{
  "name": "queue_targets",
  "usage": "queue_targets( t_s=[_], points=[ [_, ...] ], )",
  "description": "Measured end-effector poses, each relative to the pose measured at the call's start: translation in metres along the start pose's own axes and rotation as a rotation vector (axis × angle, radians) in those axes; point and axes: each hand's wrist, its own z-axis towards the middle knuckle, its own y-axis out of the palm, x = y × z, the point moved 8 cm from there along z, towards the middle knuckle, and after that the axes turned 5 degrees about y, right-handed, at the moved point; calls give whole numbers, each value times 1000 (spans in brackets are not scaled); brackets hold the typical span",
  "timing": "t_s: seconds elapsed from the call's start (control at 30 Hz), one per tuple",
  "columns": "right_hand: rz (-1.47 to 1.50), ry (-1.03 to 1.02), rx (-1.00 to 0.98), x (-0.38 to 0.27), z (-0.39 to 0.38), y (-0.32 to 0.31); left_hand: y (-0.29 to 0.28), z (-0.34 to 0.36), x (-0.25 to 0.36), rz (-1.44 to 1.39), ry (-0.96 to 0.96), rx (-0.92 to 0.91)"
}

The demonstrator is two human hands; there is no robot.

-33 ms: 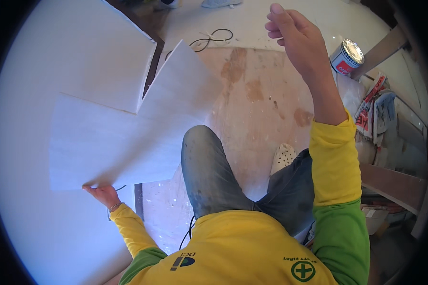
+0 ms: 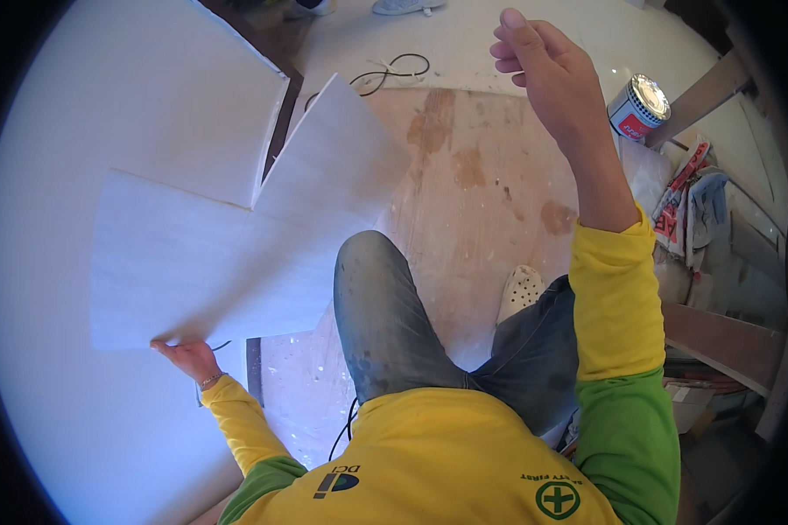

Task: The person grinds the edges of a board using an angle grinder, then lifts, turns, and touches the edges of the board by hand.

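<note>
A pale white panel (image 2: 210, 262) lies tilted at my left, one corner pointing away from me. My left hand (image 2: 188, 360) is closed on its near edge, with the thumb on the edge and the other fingers mostly hidden. Behind it stands a larger white board (image 2: 166, 96) with a dark edge, and the panel touches or overlaps its lower edge. My right hand (image 2: 547, 74) is raised at the far right of centre, thumb extended and fingers loosely curled. Nothing shows in it.
A stained pinkish-brown board (image 2: 473, 175) covers the floor before my knees. A black cable (image 2: 403, 66) curls at its far edge. On the right are a paint can (image 2: 641, 105), crumpled bags (image 2: 687, 197) and wooden beams (image 2: 718, 346). Another person's shoe (image 2: 403, 7) shows at the top.
</note>
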Motion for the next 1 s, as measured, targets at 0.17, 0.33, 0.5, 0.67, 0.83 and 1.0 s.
queue_targets(
  t_s=[0.17,0.33,0.5,0.67,0.83,1.0],
  points=[
    [-161,49,-18,11,2,2,-9,3,-3,-4,9,-3],
    [-138,68,-10,6,-3,7,-1,-2,0,-9,-10,2],
    [-134,29,-24,4,-4,11,-4,-2,2,-43,-12,17],
    [-168,58,-23,3,-4,16,-3,-6,1,-30,-2,17],
    [-160,73,-30,3,-5,21,-19,-6,7,34,24,-50],
    [-87,67,-42,4,-6,26,-26,-6,25,493,124,-219]
  ],
)
